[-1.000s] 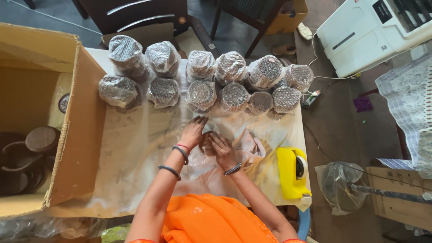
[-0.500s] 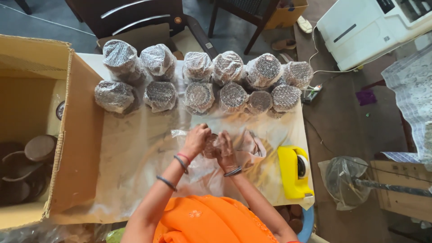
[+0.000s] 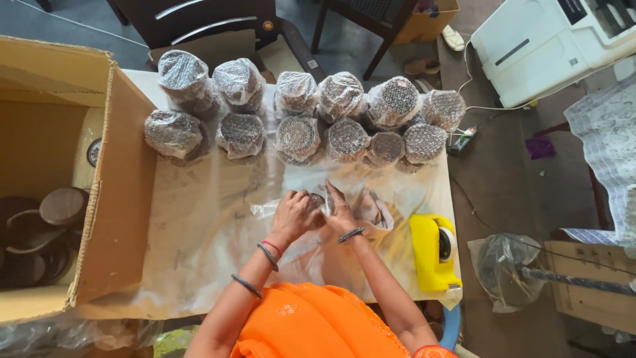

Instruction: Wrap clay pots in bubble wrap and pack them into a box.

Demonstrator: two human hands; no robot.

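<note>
Clear bubble wrap (image 3: 361,205) covers the middle of the table (image 3: 199,265), and on it both hands meet over a small dark round item (image 3: 317,200). The left hand (image 3: 296,215) has its fingers curled closed over the item from the left, pressing wrap against it. The right hand (image 3: 340,211) lies just beside it, fingers nearly straight and close together, resting on the wrap at the item's right edge; whether they pinch the wrap cannot be told. The item itself is mostly hidden between the two hands.

Twelve bubble-wrapped round bundles (image 3: 298,137) stand in two rows along the far edge of the table, touching one another, each showing a dark core through the wrap. An open cardboard box (image 3: 122,199) stands at the left end of the table; dark round wooden pieces (image 3: 63,207) lie loose inside it. A yellow tape dispenser (image 3: 434,252) rests near the right hand, at the right edge of the table. A white machine (image 3: 543,46) stands on the floor, well apart, at upper right.
</note>
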